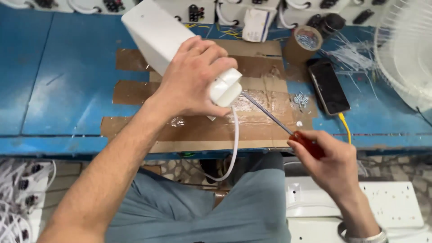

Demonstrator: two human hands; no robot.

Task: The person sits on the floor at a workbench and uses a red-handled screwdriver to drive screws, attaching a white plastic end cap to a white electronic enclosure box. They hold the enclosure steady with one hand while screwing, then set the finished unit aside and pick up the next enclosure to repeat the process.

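So, biggest thing first: the blue workbench (67, 90), with brown cardboard (189, 130) taped flat over the middle of it. A white fan grille (405, 58) pokes in at the right edge, and a black phone (328, 87) lies on its charging cable beside a roll of brown tape (302, 45).

The person's left hand (191, 81) is wrapped tight around the lower end of a white plastic housing (155, 33), holding it tilted over the cardboard, white cord (234, 148) dangling off the table edge. Looks like a light, hollow, rigid shell, smooth enough to slip, so gripping near the small end block (226, 86) seems sensible.

The right hand (335, 164) is closed on the red handle of a screwdriver (281, 123), tip at that block. Tiny loose screws (300, 99) sit just beside the phone.
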